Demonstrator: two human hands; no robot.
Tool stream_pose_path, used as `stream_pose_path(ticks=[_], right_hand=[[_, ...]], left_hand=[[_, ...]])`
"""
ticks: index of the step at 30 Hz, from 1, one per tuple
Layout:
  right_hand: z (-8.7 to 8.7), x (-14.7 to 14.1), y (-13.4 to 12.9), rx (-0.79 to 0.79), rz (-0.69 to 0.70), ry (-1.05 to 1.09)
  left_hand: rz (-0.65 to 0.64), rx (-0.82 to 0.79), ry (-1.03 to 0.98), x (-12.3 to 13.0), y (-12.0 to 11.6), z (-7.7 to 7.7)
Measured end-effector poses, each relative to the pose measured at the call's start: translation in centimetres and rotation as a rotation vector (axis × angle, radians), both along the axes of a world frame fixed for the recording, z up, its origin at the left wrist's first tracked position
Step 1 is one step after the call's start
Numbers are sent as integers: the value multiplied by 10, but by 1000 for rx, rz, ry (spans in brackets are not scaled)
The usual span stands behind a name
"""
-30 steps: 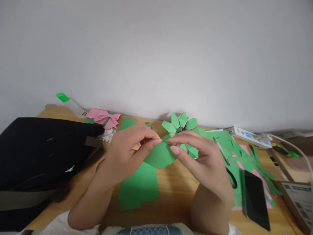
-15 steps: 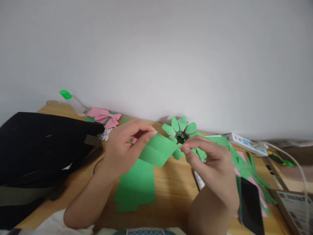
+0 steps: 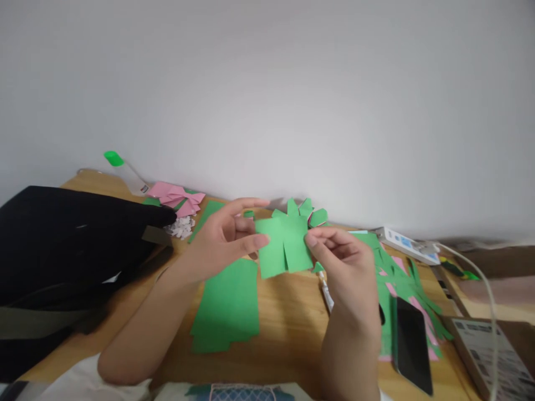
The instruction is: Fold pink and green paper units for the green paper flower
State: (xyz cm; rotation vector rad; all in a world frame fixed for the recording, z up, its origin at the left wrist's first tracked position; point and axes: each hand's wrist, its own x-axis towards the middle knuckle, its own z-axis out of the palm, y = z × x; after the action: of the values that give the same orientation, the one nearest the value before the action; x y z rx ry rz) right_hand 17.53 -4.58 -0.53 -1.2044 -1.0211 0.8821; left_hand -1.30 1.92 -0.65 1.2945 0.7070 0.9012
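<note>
A small green folded paper (image 3: 295,239) is held up in front of me, its two lower flaps meeting at a narrow slit. My right hand (image 3: 345,259) pinches its right edge between thumb and fingers. At its left edge is my left hand (image 3: 223,236), thumb and index finger spread apart; the thumb tip overlaps the paper, and whether it presses on it I cannot tell. Behind the paper stands a ring-shaped green paper piece (image 3: 319,217), partly hidden. On the table below lies a stack of green paper sheets (image 3: 228,306).
To the left is a black bag or cloth (image 3: 83,245). A green-capped bottle (image 3: 129,175), pink folded papers (image 3: 179,197) and white scraps (image 3: 181,227) lie behind it. At right are a phone (image 3: 412,340), green and pink paper strips (image 3: 397,278), a power strip (image 3: 407,245) and a cardboard box (image 3: 480,356).
The green paper has turned from tilted to facing me, showing its slit. My left thumb and index finger have parted from their pinch. My right hand has shifted slightly left with the paper.
</note>
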Motion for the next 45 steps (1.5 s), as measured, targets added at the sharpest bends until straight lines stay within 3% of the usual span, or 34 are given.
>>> stream_pose_path(ticks=[3,6,9,12,16,23,26,31,35,40,45], right_hand=[[-3,1,-10,49,-50,54],[-5,0,-23,128,6,40],[-7,1,-36,164,107,-121],[-9,2,-47,143,114,-269],[-8,0,-55,173,35,-243],[-1,-2,-57,281,99,-190],[6,1,-52,343,64,-342],[22,4,-39,462,-98,-832],[26,1,-27,492,-90,-842],[21,1,-14,476,-73,-752],[19,-1,-9,401,-21,-789]], left_hand=[[92,81,-19,4,-12,1],[145,198,-4,7,-21,5],[135,290,51,6,-29,10],[79,352,63,3,-40,12],[-6,464,-16,5,-55,11],[110,728,12,8,-59,10],[166,844,82,7,-54,11],[187,1018,148,7,-41,20],[178,901,124,9,-32,22],[202,612,101,10,-23,11],[206,475,93,12,-15,2]])
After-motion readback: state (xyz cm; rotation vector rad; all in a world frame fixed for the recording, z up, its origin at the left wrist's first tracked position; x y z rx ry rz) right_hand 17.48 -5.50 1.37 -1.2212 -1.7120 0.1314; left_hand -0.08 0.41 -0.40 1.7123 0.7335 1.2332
